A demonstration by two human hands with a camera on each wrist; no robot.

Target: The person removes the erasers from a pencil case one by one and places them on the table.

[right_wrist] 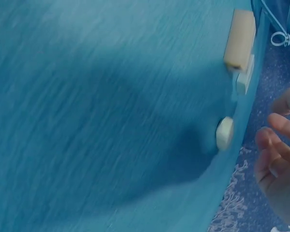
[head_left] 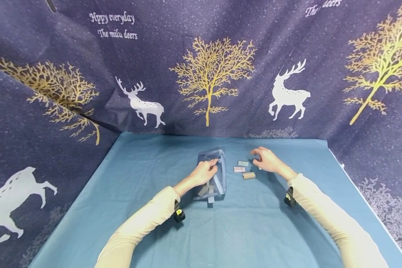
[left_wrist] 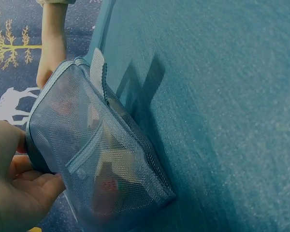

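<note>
My left hand point(head_left: 203, 173) pinches the rim of a blue mesh zipper pouch point(left_wrist: 70, 118), thumb on one side and fingers on the other. Through the mesh, several small pale pieces show blurred inside. Over the table to the right of the pouch, my right hand point(head_left: 267, 160) hovers with fingers loosely bent and holding nothing. Below those fingers lies a small white piece point(right_wrist: 225, 133). Beside it on the cloth are a tan block point(head_left: 249, 175), a pink-and-white block point(head_left: 239, 169) and a pale green block point(head_left: 243, 163), eraser-like in shape.
A blue cloth point(head_left: 241, 227) covers the table. Behind it hangs a dark curtain point(head_left: 184, 108) printed with trees and deer. The pouch's pale end tab point(head_left: 211, 200) sticks out toward me, and its zipper ring point(right_wrist: 279, 38) shows in the right wrist view.
</note>
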